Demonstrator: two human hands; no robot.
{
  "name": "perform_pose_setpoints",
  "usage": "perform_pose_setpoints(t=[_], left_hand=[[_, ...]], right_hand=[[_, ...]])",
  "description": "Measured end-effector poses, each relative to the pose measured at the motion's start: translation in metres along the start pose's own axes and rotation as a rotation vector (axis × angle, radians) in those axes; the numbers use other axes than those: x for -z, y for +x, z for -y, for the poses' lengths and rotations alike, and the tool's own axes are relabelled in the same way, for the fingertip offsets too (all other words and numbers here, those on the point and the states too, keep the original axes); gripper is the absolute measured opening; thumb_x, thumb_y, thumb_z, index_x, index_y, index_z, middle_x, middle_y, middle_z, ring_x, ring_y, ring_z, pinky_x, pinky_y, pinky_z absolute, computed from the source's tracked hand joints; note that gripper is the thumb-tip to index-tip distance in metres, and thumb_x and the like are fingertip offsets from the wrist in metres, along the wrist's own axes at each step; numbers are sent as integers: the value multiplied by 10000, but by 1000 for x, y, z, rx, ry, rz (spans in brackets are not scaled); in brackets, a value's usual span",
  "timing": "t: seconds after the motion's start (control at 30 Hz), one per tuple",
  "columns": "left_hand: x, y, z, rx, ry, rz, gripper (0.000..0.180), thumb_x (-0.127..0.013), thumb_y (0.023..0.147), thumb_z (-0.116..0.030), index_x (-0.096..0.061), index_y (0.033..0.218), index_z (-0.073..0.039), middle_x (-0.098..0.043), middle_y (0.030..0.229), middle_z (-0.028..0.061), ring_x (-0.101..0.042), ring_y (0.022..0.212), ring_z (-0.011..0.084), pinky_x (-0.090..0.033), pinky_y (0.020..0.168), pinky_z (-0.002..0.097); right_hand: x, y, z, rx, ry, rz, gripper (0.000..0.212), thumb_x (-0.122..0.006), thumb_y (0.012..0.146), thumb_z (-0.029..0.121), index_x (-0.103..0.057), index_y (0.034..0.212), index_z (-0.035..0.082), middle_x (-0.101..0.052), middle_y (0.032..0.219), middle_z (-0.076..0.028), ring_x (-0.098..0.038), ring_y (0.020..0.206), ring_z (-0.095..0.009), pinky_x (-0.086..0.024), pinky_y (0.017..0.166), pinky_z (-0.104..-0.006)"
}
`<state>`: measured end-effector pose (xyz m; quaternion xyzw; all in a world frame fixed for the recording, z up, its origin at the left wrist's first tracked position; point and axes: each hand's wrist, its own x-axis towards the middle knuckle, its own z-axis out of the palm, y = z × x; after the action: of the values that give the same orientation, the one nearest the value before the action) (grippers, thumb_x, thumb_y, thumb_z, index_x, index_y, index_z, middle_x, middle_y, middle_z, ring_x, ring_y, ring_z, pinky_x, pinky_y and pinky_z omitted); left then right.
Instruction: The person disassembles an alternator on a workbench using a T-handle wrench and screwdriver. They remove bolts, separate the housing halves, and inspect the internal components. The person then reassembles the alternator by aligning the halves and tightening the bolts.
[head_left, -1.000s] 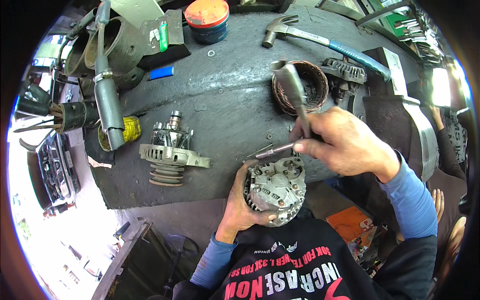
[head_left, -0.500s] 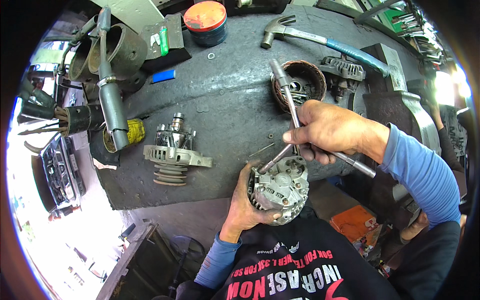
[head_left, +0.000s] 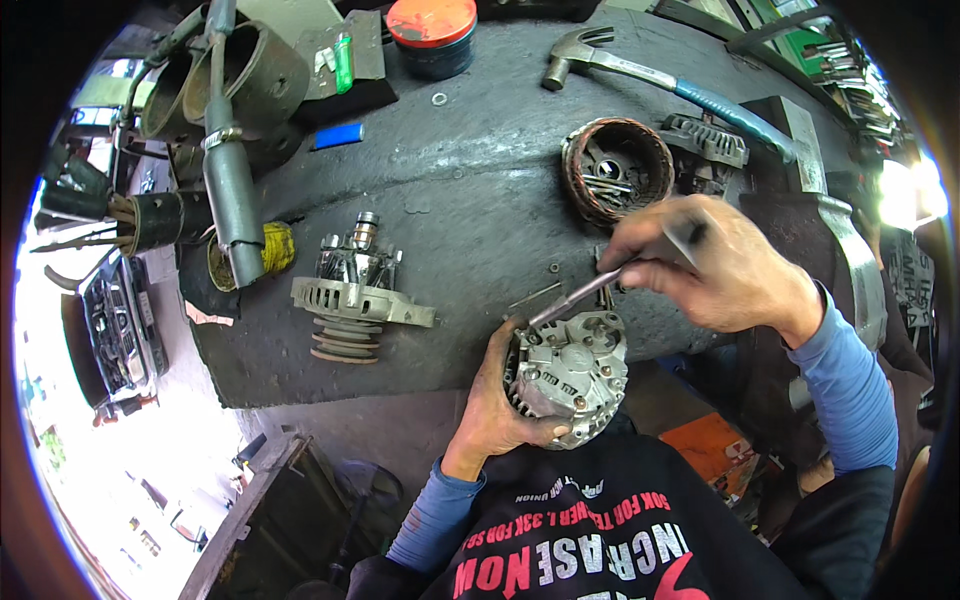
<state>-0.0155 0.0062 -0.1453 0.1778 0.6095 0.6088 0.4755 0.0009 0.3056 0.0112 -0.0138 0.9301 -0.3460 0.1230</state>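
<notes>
My left hand (head_left: 493, 398) grips a silver alternator rear housing (head_left: 572, 375) by its left side, just off the near edge of the dark metal workbench (head_left: 470, 170). My right hand (head_left: 715, 262) is closed around a metal hand tool (head_left: 573, 298). The tool's shaft slants down-left and its tip sits at the housing's upper left rim. The tool's handle is blurred inside my fist.
On the bench lie a rotor with pulley and front cover (head_left: 352, 290), a copper-wound stator ring (head_left: 617, 170) holding bolts, a claw hammer (head_left: 640, 72), a red-lidded tin (head_left: 432, 32), a blue lighter (head_left: 337, 136), a grey pipe (head_left: 230, 180) and a yellow wire roll (head_left: 272, 250).
My right hand has swung the tool from upright to a low slant, bringing its tip down onto the housing's rim. The housing has tilted slightly in my left hand.
</notes>
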Motion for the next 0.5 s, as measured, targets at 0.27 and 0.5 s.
perform_pose_setpoints(t=[0.27,0.5], left_hand=[[1,4,0,4,-15,32,1323,-1006,479,-278,-333,1588,-13,-533,1477,187,-534,1385,313,-423,1186,439],[0,4,-1,20,-31,38,1332,-1008,475,-277,-329,1590,-11,-516,1491,186,-518,1397,315,-417,1190,438]], right_hand=[[1,19,14,-544,310,274,325,-717,977,255,-691,901,-60,-707,763,-182,-719,733,-326,-543,665,-454],[-1,29,13,-861,678,311,316,-671,1033,222,-661,881,-55,-662,685,-72,-625,487,-142,-471,415,-298]])
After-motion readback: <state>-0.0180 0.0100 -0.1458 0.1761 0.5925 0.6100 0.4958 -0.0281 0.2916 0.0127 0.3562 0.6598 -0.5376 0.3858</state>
